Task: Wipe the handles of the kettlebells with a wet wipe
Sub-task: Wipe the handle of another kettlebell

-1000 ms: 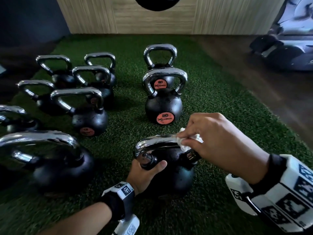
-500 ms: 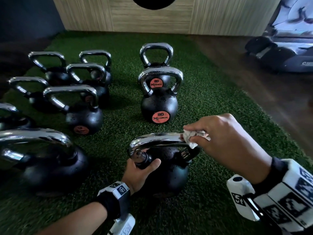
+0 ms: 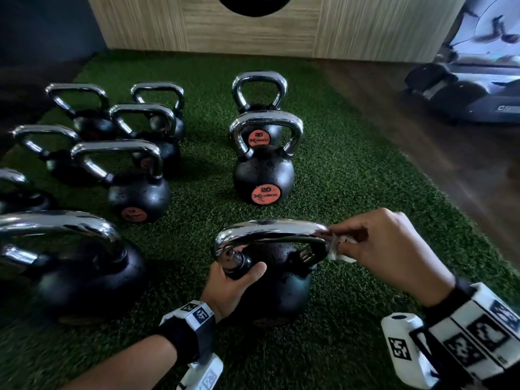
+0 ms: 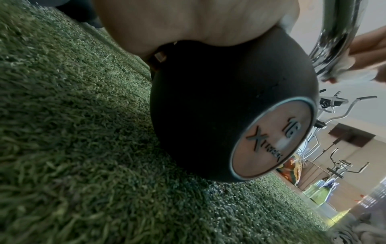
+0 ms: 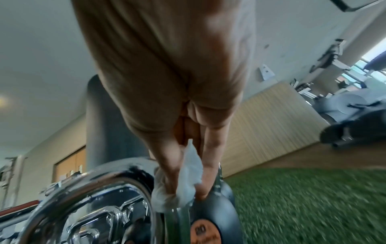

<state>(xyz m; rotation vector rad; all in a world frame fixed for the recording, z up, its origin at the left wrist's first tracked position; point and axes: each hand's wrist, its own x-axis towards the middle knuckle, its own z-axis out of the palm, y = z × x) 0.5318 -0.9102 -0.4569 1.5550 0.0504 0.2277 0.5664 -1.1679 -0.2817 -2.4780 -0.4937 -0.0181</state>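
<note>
A black kettlebell point(image 3: 281, 285) with a chrome handle point(image 3: 270, 230) stands on the green turf point(image 3: 351, 192) just in front of me. My left hand point(image 3: 233, 280) grips the left base of that handle, thumb across the black body. My right hand point(image 3: 374, 243) pinches a white wet wipe point(image 3: 339, 250) against the handle's right bend. In the right wrist view the wet wipe point(image 5: 183, 178) is bunched between thumb and fingers on the chrome handle point(image 5: 94, 186). The left wrist view shows the kettlebell's point(image 4: 219, 107) orange disc marked 16.
Two kettlebells marked 20 point(image 3: 263, 170) stand in a column straight ahead. Several more kettlebells point(image 3: 135, 178) crowd the left side, a large one point(image 3: 70, 263) at near left. A wooden panel point(image 3: 253, 23) backs the turf; wood floor point(image 3: 450, 170) and a machine base point(image 3: 461, 97) lie right.
My right hand has slid the wipe rightward along the handle, from the top bar to its right bend. The left hand has kept its grip.
</note>
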